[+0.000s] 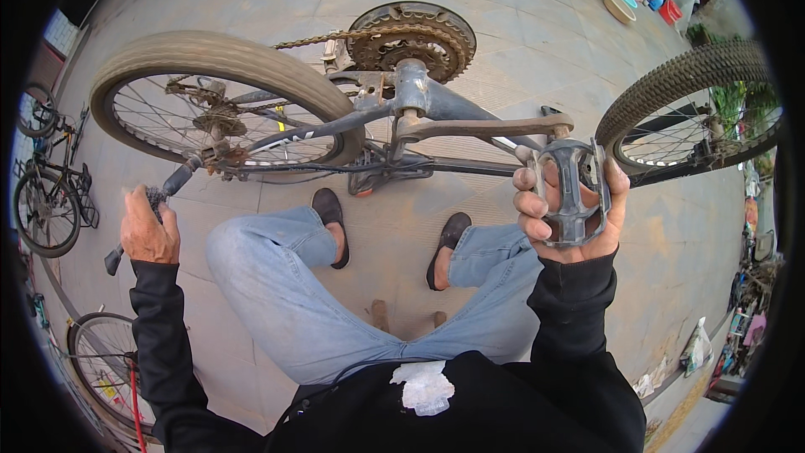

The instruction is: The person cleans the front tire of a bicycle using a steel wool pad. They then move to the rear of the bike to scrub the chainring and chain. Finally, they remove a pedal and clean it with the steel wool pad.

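An upturned bicycle frame (pixel 459 100) stands before me, its rear wheel (pixel 233 44) on the left, the tread blurred. My right hand (pixel 613 214) grips a dark pedal (pixel 569 195) at the end of a rusty crank arm (pixel 484 129). My left hand (pixel 148 229) is closed around a dark, fuzzy scrubbing pad (pixel 155 200), probably steel wool. That pad lies against a bar, apparently the kickstand (pixel 181 177), which extends from the rear axle and passes behind my fingers. A rusty chain (pixel 314 41) runs over the chainrings (pixel 412 38) beyond the bottom bracket (pixel 412 91).
The knobbly front wheel (pixel 685 94) stands at right. More bicycles (pixel 47 207) are parked at left, with another wheel (pixel 104 352) near my left elbow. Basins (pixel 619 3) and a red bucket (pixel 670 11) stand at the back right. My shoes (pixel 330 220) rest on the paving.
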A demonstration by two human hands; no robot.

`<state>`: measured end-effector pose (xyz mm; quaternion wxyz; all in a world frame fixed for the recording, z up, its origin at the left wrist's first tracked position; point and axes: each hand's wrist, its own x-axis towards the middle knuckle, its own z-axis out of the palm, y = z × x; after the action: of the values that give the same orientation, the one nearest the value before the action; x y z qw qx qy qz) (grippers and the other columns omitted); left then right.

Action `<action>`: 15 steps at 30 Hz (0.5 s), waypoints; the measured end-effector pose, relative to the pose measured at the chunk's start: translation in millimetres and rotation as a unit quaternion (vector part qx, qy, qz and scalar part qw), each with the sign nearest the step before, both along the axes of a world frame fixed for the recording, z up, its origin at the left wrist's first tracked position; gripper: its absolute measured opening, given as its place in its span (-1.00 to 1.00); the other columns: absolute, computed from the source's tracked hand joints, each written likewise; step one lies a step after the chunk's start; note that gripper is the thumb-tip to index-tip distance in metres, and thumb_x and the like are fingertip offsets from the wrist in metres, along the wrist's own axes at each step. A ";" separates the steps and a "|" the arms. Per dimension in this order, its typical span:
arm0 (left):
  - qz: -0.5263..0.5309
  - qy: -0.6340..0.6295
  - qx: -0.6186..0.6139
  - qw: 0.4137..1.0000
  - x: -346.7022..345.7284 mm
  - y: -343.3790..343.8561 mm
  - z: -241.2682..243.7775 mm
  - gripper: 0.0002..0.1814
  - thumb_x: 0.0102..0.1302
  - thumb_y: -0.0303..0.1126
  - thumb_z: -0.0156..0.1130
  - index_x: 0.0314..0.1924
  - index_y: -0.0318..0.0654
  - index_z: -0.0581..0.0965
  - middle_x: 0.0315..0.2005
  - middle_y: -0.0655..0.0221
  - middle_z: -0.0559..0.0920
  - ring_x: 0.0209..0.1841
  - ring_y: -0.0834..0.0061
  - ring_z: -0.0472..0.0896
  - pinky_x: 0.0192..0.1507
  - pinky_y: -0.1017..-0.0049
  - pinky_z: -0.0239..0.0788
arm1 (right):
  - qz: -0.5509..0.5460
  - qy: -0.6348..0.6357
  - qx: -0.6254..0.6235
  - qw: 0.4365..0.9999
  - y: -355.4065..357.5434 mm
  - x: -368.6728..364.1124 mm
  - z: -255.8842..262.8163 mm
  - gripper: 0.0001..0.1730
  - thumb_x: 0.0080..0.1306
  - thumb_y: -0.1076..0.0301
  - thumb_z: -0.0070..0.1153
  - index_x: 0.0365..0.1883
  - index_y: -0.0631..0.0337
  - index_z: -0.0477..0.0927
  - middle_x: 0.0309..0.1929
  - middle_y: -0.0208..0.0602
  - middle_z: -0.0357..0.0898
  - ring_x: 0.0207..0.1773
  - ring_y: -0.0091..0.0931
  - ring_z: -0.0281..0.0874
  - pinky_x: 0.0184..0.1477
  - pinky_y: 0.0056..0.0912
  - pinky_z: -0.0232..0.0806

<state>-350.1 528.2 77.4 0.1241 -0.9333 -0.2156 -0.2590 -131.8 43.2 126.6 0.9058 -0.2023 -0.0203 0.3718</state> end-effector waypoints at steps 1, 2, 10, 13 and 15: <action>0.002 0.001 0.003 1.000 0.0 1.1 0.0 -0.58 0.18 -0.46 0.20 0.06 -0.37 0.44 -0.23 0.03 0.55 -0.25 -0.06 0.55 -0.20 0.14 0.37 | 0.011 -0.002 0.035 0.999 8.7 -1.0 5.9 -0.14 0.31 -0.33 0.00 0.23 0.31 0.42 0.02 0.11 0.42 -0.07 -0.17 0.48 -0.26 -0.18 0.47; 0.004 0.003 0.005 1.000 -0.3 2.3 0.3 -0.57 0.18 -0.46 0.20 0.07 -0.37 0.43 -0.23 0.02 0.55 -0.24 -0.07 0.56 -0.20 0.14 0.37 | 0.023 -0.005 0.071 0.997 17.6 -2.8 10.5 -0.11 0.30 -0.36 -0.01 0.24 0.31 0.42 0.04 0.12 0.41 -0.04 -0.15 0.45 -0.24 -0.16 0.47; 0.007 -0.001 -0.011 1.000 0.4 2.5 -0.6 -0.58 0.18 -0.45 0.20 0.07 -0.37 0.45 -0.19 -0.01 0.56 -0.24 -0.08 0.57 -0.19 0.14 0.39 | 0.048 -0.025 0.197 0.979 98.2 -26.6 29.6 0.09 0.30 -0.48 -0.18 0.40 0.40 0.16 0.20 0.15 0.28 -0.02 -0.17 0.43 -0.21 -0.10 0.50; 0.004 -0.001 0.001 1.000 0.5 3.2 -1.9 -0.58 0.19 -0.44 0.20 0.07 -0.37 0.45 -0.19 -0.02 0.56 -0.25 -0.08 0.57 -0.20 0.13 0.39 | 0.038 -0.028 0.158 0.986 132.8 -34.6 32.7 -0.16 0.37 -0.32 -0.05 0.15 0.40 0.42 0.00 0.10 0.53 -0.13 -0.22 0.64 -0.15 -0.04 0.62; 0.000 -0.002 0.010 1.000 -2.4 3.6 -2.7 -0.58 0.19 -0.44 0.20 0.07 -0.37 0.44 -0.20 -0.03 0.56 -0.25 -0.09 0.57 -0.20 0.13 0.39 | 0.053 -0.050 0.119 0.990 159.7 -42.8 35.3 -0.29 0.40 -0.19 0.01 0.04 0.42 0.44 -0.06 0.02 0.54 -0.17 -0.32 0.67 -0.16 -0.20 0.61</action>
<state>-352.5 531.8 74.7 0.1330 -0.9314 -0.2136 -0.2631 -174.6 202.9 161.8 0.9001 -0.1102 -0.1207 0.4039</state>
